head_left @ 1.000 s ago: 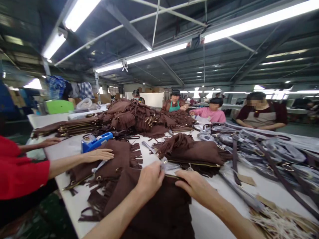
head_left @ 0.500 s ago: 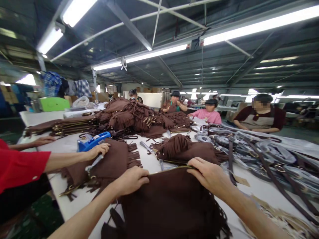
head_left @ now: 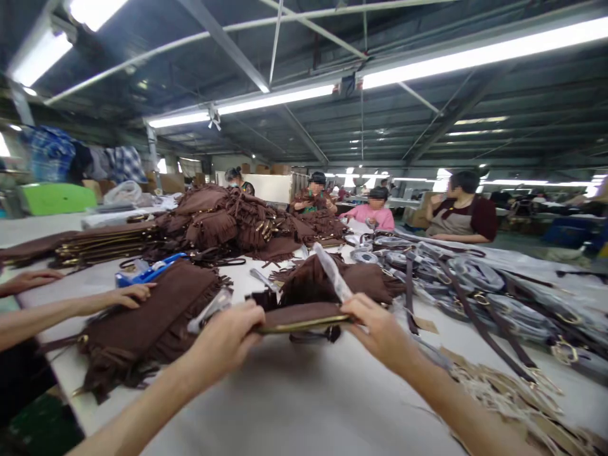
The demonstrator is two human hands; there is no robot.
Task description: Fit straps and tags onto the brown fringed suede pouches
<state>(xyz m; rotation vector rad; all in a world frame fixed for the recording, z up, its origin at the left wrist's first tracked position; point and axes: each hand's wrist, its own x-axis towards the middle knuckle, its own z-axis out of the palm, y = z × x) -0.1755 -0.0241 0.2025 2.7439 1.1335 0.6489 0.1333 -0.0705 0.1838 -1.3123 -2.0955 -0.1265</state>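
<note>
A dark brown fringed bag [head_left: 304, 314] with a brass zipper hangs over the table between my hands. My left hand [head_left: 237, 328] pinches one end of its zipped edge, and my right hand [head_left: 373, 324] grips the other end. I see the bag nearly edge-on, zipper side toward me, so most of its body is hidden. Plastic-wrapped strips stick up near both hands. Behind it lies another brown bag [head_left: 365, 282] on the white table [head_left: 285, 405]. To the left, a co-worker's hand [head_left: 130, 295] rests on a fringed bag [head_left: 147, 307].
A large heap of brown bags [head_left: 228, 218] covers the table's far side, beside a zippered stack [head_left: 104, 244]. Plastic-wrapped straps [head_left: 475, 278] spread over the right. Pale cords [head_left: 513, 396] lie at the near right. A blue tool [head_left: 152, 269] sits at left. Several people are across the table.
Both my hands have swung the bag up and away, from hanging broad before me to nearly edge-on, baring the table. The co-worker's bag at left now lies flatter. My view has turned right.
</note>
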